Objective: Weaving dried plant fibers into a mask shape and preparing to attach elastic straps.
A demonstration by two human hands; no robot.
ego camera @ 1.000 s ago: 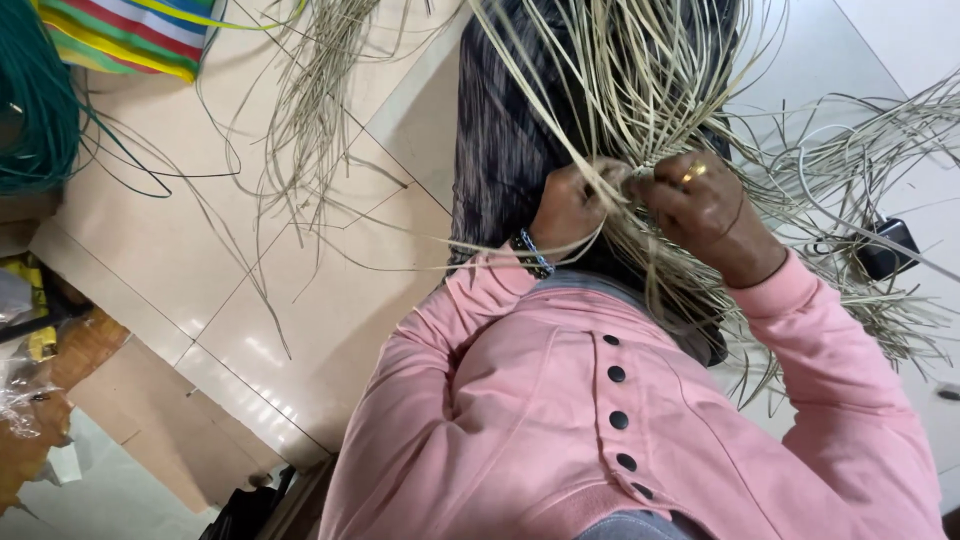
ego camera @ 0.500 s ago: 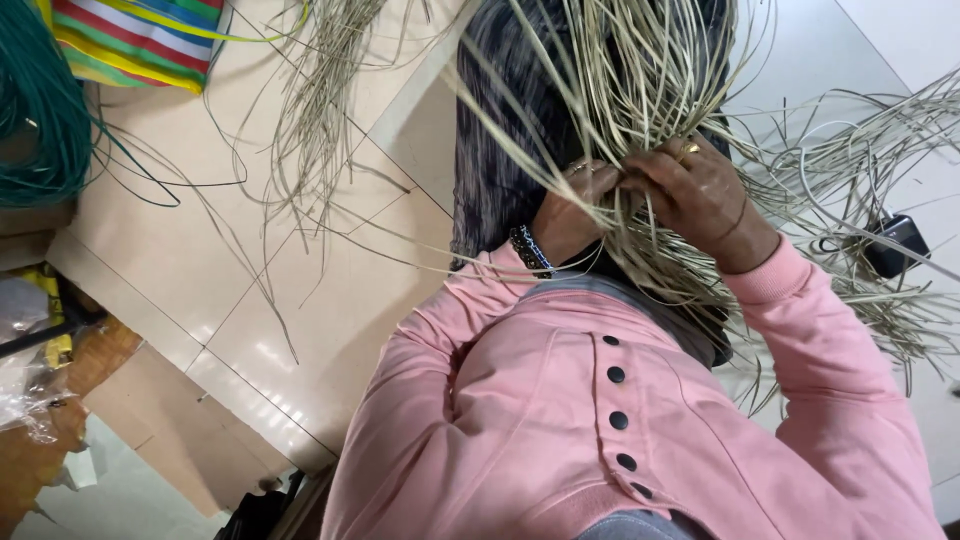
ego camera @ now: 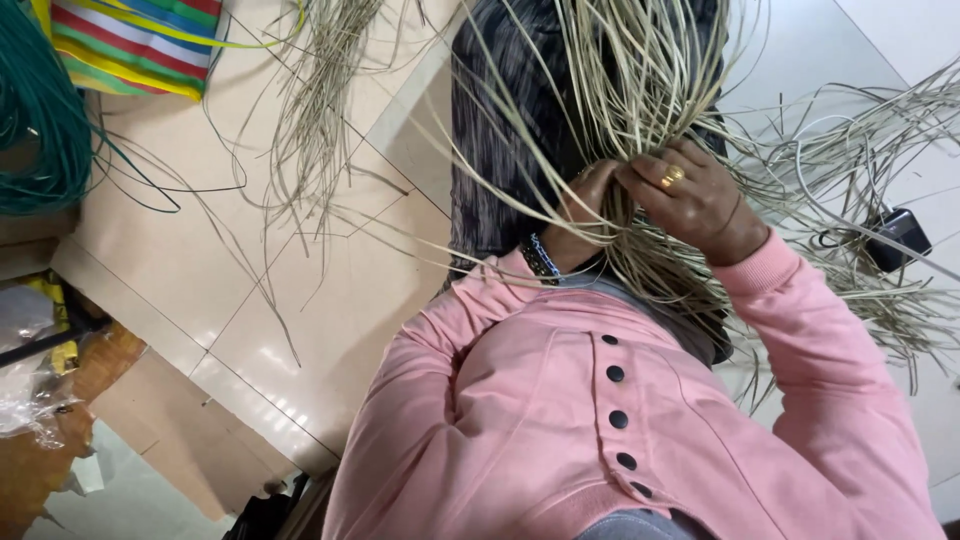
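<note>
A thick bundle of pale flat cane strips (ego camera: 640, 90) fans out in front of me over a dark striped cloth (ego camera: 500, 150). My left hand (ego camera: 583, 207), a beaded band at its wrist, is closed on strips at the middle of the bundle. My right hand (ego camera: 695, 200), with a gold ring on one finger, grips strips right beside it; the fingertips of both hands almost touch. Both arms are in pink sleeves. The strips hide most of the fingers.
More loose strips (ego camera: 320, 110) lie on the beige tiled floor (ego camera: 300, 330). A green cord coil (ego camera: 40, 120) and a striped colourful woven bag (ego camera: 130, 40) sit at the upper left. A small black device with a cable (ego camera: 900, 235) lies right. Crumpled plastic (ego camera: 25, 385) lies lower left.
Both hands stay at the same spot in the bundle. The fingers have shifted slightly among the strips, and the right hand has closed in on the left.
</note>
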